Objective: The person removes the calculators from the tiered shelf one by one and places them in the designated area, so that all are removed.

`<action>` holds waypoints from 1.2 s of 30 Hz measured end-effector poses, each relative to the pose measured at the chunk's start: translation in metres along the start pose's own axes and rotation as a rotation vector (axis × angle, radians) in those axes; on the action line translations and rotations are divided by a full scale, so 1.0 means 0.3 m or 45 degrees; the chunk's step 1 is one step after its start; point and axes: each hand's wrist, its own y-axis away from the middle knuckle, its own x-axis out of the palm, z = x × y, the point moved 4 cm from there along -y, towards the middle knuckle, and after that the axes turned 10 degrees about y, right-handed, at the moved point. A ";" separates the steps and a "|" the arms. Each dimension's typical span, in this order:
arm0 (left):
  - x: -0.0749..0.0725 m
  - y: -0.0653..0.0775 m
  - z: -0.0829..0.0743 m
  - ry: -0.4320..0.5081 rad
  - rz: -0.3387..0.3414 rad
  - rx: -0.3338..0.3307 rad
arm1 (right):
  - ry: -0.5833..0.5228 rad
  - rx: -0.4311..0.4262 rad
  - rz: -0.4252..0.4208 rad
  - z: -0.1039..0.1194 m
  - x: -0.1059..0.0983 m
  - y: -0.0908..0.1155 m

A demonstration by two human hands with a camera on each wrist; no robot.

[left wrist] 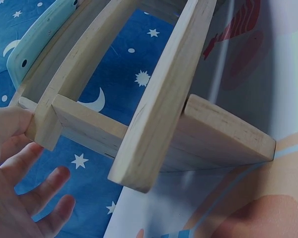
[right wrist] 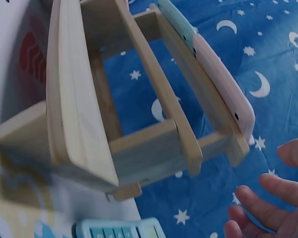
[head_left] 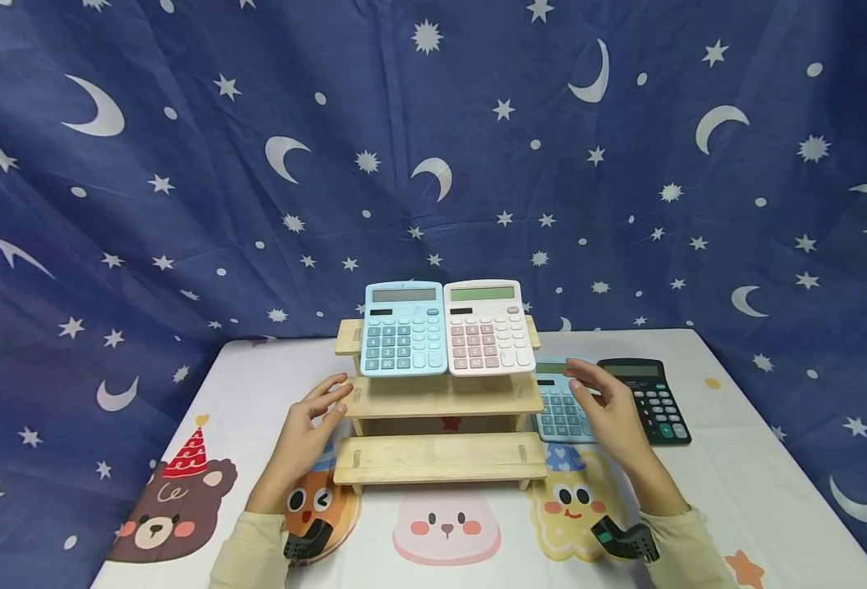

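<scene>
The left grip [head_left: 311, 421], loosely spread and holding nothing, is at the left end of one three-board wooden stand [head_left: 441, 458]. Right of it, on the top board, are one blue calculator [head_left: 405, 329] and one pink calculator [head_left: 489, 329], edges touching. The right grip [head_left: 612, 411], also wide, with open room to the stand, is over a second blue calculator [head_left: 560, 415] and one black calculator [head_left: 667, 405], the table's [head_left: 746, 466] right edge farther right.

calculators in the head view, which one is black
The far-right calculator on the table: its body is black, while the other three are pale blue or pale pink.
</scene>
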 end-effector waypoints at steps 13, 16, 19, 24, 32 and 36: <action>-0.002 0.004 0.000 0.000 -0.005 0.002 | -0.139 -0.011 0.085 0.086 0.082 -0.060; -0.002 0.005 0.000 0.007 -0.005 -0.003 | -0.192 -0.018 0.100 0.091 0.097 -0.073; -0.001 0.006 0.002 0.014 -0.003 -0.003 | -0.221 -0.027 0.102 0.096 0.106 -0.082; -0.001 0.006 0.003 0.019 -0.002 0.010 | -0.263 -0.026 0.104 0.103 0.115 -0.091; 0.000 0.002 0.003 0.020 0.000 0.006 | -0.422 -0.016 0.164 0.110 0.149 -0.100; 0.003 -0.002 0.001 0.024 0.004 0.012 | -0.462 0.002 0.156 0.106 0.159 -0.101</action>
